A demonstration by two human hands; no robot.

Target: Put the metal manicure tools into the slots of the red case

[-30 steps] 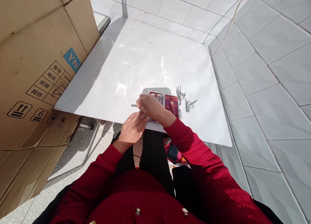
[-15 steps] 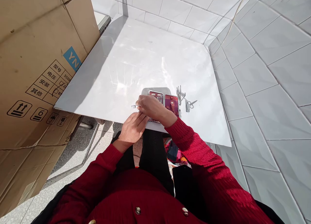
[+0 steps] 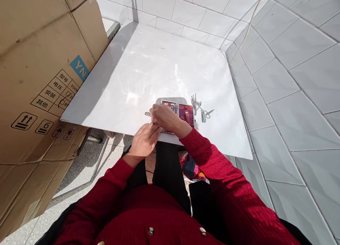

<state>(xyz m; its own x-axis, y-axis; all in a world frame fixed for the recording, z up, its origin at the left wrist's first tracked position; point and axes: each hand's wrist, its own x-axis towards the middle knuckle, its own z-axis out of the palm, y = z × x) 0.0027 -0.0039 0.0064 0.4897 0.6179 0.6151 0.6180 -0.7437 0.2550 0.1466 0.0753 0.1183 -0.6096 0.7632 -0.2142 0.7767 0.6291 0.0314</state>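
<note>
My right hand point(image 3: 166, 117) is closed around a small silver nail clipper point(image 3: 147, 113), and only its ridged end pokes out to the left of the fingers. My left hand point(image 3: 145, 140) lies just below, fingers stretched toward the right hand and meeting it; the fingertips are partly hidden there. Under and behind my right hand is an unfolded manicure case point(image 3: 186, 112) with a dark red lining and small tools in its left half. To the right of the case lie small scissors point(image 3: 207, 113) and several loose silver manicure tools point(image 3: 196, 104).
The white tabletop point(image 3: 156, 67) reaches back to a tiled wall point(image 3: 186, 11). A large cardboard box point(image 3: 45, 60) stands against its left side. Another tiled wall point(image 3: 297, 96) runs along the right. My legs point(image 3: 167, 167) are beneath the front edge.
The nail clipper's visible end has tilted slightly within my right hand. Both hands stay in nearly the same place, and the camera view has shifted a little.
</note>
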